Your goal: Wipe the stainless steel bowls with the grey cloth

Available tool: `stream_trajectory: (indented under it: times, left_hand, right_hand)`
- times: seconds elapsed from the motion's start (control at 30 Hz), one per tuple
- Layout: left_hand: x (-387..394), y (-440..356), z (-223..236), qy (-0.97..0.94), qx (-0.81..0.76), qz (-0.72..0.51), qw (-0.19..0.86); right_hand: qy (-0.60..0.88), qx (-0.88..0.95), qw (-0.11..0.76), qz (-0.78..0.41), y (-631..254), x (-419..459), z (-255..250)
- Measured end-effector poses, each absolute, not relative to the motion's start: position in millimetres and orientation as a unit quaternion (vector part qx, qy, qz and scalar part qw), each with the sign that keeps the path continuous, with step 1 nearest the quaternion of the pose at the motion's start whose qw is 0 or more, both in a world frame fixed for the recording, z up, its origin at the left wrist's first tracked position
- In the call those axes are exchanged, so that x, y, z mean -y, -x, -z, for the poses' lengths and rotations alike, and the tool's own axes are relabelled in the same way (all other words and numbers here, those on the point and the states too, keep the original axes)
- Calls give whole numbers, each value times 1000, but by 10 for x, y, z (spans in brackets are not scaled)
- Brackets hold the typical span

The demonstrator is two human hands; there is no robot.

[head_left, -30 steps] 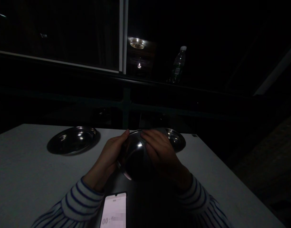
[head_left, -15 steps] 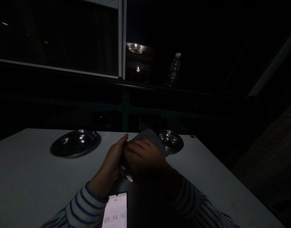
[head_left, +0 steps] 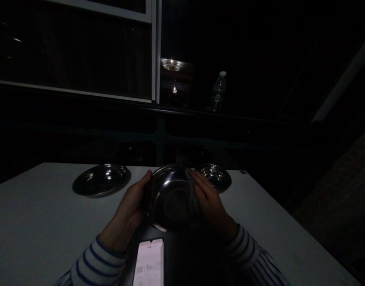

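A shiny metal bowl (head_left: pixel 172 198) is held up above the table, its rounded face towards me. My left hand (head_left: pixel 134 202) grips its left rim, thumb up along the edge. On the right side my right hand (head_left: pixel 210 202) presses a grey cloth (head_left: pixel 193 192) against the bowl, fingers wrapped over the cloth. Most of the cloth is hidden beneath that hand. Below the bowl lies a lit phone (head_left: pixel 148 262) with timer digits on its screen.
On the white table (head_left: pixel 66 230) a wide metal dish (head_left: pixel 100 180) stands at the back left. A smaller metal bowl (head_left: pixel 216 176) sits at the back right, close behind my right hand. A plastic bottle (head_left: pixel 219 93) stands on the dark ledge by the window.
My right hand and the cloth have moved from across the front of the bowl to its right edge, uncovering the bowl's face. My left hand still grips the left side.
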State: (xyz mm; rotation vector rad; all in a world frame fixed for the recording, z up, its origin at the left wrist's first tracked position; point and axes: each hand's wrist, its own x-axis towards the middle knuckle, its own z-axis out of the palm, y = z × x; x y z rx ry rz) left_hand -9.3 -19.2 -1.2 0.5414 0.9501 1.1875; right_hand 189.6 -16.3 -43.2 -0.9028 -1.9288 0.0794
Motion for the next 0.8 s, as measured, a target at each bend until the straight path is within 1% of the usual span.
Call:
stream_trajectory:
  times: [0.1,0.27,0.33,0.47,0.53,0.7,0.8]
  left_hand:
    - [185,74,17,-233,-423,-527,700]
    - [184,-15,50,-242,-403,-504,724]
    - [203,4,35,-237,-405,-516,717]
    - [246,89,26,-203,-420,-540,701]
    - [255,88,63,-199,-429,-544,693]
    - [275,-55,127,-233,-422,-496,722]
    - [300,-70,82,-237,-437,-521,694]
  right_hand:
    - [384,781,491,-39,-1886,200,395]
    - [340,833,433,-50,-1807,141,65]
    - [336,831,437,-66,-1824,155,130]
    - [370,795,469,-100,-1913,286,499]
    - [377,786,479,-103,-1935,330,564]
    - [361,804,462,-105,-1923,268,251]
    - [349,804,472,-96,-1933,289,249]
